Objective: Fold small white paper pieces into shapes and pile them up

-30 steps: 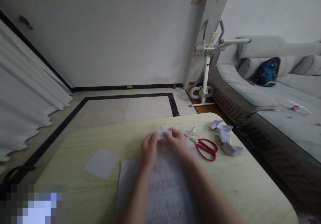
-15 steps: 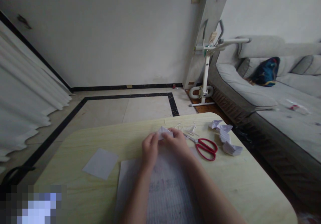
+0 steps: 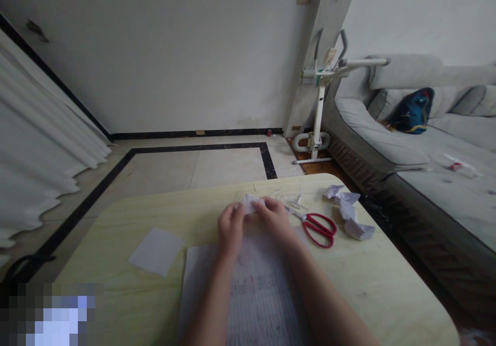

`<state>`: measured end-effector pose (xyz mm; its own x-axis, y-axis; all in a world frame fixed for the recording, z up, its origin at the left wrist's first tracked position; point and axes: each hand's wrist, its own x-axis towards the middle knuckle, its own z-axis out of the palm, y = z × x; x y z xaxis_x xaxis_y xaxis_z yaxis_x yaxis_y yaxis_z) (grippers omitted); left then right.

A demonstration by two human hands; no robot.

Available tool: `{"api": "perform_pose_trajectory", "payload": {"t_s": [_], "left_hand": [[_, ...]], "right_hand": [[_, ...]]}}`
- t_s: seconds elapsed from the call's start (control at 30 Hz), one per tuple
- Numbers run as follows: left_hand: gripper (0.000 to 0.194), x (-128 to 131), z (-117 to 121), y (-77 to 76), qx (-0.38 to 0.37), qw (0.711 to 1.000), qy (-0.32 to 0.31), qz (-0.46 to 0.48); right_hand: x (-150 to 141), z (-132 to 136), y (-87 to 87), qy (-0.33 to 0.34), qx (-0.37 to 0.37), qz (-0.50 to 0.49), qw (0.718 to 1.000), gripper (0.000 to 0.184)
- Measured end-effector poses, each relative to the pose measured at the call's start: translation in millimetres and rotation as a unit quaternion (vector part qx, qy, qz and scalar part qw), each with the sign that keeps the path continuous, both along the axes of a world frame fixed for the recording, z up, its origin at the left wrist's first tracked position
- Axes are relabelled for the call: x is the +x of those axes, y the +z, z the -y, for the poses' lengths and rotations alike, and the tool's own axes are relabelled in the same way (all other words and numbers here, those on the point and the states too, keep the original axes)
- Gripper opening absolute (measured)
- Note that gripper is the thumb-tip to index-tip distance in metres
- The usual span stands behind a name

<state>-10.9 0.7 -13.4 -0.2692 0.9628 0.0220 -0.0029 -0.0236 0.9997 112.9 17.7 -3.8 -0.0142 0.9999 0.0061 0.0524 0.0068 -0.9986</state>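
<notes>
Both of my hands meet over the middle of a pale wooden table (image 3: 127, 211). My left hand (image 3: 230, 228) and my right hand (image 3: 276, 218) pinch a small folded piece of white paper (image 3: 250, 203) between their fingertips, held just above the tabletop. Under my forearms lies a large printed sheet (image 3: 256, 294). Red-handled scissors (image 3: 315, 225) lie right of my right hand.
A blank white paper square (image 3: 156, 251) lies on the table's left part. Several folded paper pieces (image 3: 351, 213) and small scraps (image 3: 292, 200) sit at the far right. Beyond the table are a tiled floor, curtain, exercise machine (image 3: 320, 98) and grey sofa (image 3: 411, 134).
My fingers have shifted slightly on the folded paper; the hands stay in the same place and nothing else has moved.
</notes>
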Motion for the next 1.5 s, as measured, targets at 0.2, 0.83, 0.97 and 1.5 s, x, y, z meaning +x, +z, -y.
{"api": "perform_pose_trajectory", "payload": {"t_s": [0.2,0.83,0.97,1.5], "left_hand": [[0.034,1,0,5.7,-0.03,0.999,-0.034,0.013],[0.028,2,1,3.8,-0.003,0.998,-0.001,0.06],[0.029,2,1,4.8,-0.002,0.999,0.019,0.041],[0.033,0,2,3.5,-0.012,0.998,-0.019,-0.054]], "right_hand": [[1,-2,-4.1,0.007,-0.013,-0.029,0.999,0.029],[4,-2,-10.1,0.01,-0.008,-0.038,0.999,0.039],[2,0,-4.9,0.0,-0.015,-0.042,0.999,0.04],[-3,3,1.6,-0.009,0.017,0.018,1.0,0.031]]}}
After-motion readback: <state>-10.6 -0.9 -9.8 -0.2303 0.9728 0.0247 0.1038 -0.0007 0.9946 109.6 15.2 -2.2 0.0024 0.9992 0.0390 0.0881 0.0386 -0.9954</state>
